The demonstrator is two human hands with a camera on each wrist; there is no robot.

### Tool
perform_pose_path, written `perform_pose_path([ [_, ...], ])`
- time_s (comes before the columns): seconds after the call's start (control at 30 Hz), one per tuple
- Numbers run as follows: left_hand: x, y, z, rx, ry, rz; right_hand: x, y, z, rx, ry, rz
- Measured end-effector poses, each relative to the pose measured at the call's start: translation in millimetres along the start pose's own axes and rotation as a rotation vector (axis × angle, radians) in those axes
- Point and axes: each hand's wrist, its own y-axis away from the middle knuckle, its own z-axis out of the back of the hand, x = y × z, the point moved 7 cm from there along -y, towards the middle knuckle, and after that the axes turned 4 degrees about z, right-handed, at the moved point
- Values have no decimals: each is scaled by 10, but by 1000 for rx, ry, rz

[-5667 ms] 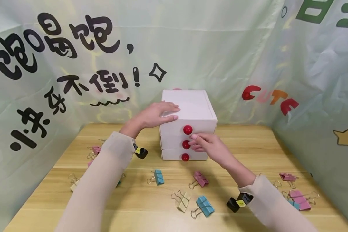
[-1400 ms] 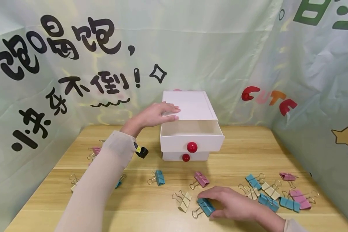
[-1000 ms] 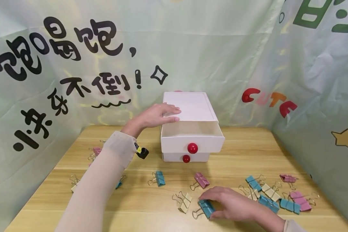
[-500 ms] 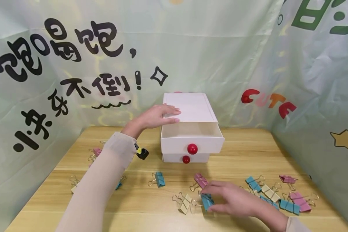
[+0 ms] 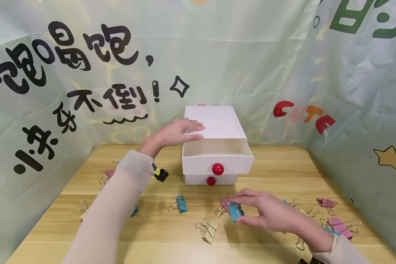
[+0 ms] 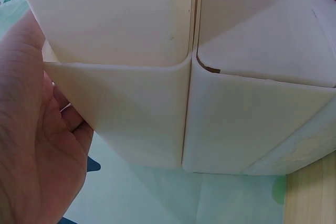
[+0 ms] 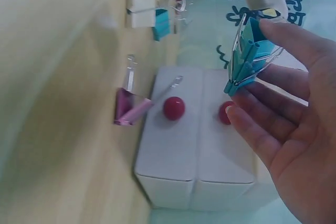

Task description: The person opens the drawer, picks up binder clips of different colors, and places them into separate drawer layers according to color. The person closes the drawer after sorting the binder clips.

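In the head view my right hand point(image 5: 267, 211) pinches a blue binder clip point(image 5: 236, 211) between thumb and fingers, above the table. The clip overlaps a pink binder clip point(image 5: 224, 204) there. The right wrist view shows the same blue clip point(image 7: 247, 59) with its wire handles folded along its sides. My left hand point(image 5: 178, 132) rests on the left side of the top of a white drawer box point(image 5: 217, 119), fingers extended. Its top drawer point(image 5: 198, 164) is pulled out, with a red knob point(image 5: 218, 169) on the front; the part of its inside in view is bare.
A cream binder clip point(image 5: 210, 231) and another blue clip point(image 5: 181, 204) lie on the wooden table point(image 5: 171, 245). Several clips sit at right, partly behind my right arm, including a pink one point(image 5: 339, 226). More lie at left near my sleeve. A printed cloth point(image 5: 237, 66) hangs behind.
Since the oldest frame, the top drawer has been pulled out. My right hand has taken the blue clip off the table and moved it away from me, towards the box. The left hand stays put.
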Motion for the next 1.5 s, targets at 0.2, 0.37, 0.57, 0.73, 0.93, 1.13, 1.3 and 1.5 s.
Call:
perform_pose_path([
  [0.2,15,0,-1,-2,0,4,25,-105,196,-76,62,29],
  [0.37,14,-7,2,-3,5,-6,33,-190,378,-82,67,32],
  [0.57,12,-8,4,-1,6,-7,97,-295,619,-97,54,100],
  [0.73,12,-11,4,-5,-3,-5,122,-391,789,-86,79,105],
  [0.93,15,-3,-1,-6,-6,-6,129,-496,931,-61,113,99],
  [1.13,11,1,-4,-10,-5,-15,92,-624,1043,-79,123,75],
  [1.3,20,6,-7,-10,2,-13,-17,-717,1120,-89,124,-14],
  [1.5,24,2,-5,-19,-1,-13,-193,-832,1179,-88,123,-118],
])
